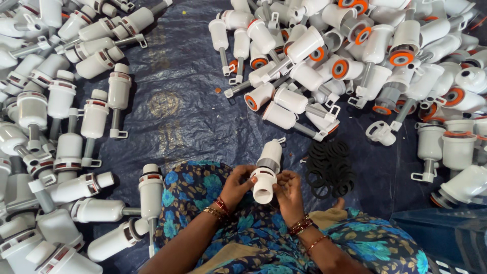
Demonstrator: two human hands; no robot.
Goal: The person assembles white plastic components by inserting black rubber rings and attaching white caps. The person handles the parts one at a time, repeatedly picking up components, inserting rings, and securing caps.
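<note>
I hold a white plastic pump part (pixel 266 170) with a grey band and a wide open end, over my lap. My left hand (pixel 236 183) grips its left side with fingers on the rim. My right hand (pixel 290 191) holds the right side of the wide end, fingertips at the rim. A heap of black rubber rings (pixel 329 167) lies on the sheet just right of my right hand. My lap is covered by blue flowered cloth (pixel 203 190). Bangles sit on both wrists.
A pile of white parts with orange seals (pixel 350 61) fills the far right. Rows of white parts with dark rings (pixel 66 152) cover the left side. All lie on a dark blue plastic sheet (pixel 177 101). A blue crate corner (pixel 446 238) shows at lower right.
</note>
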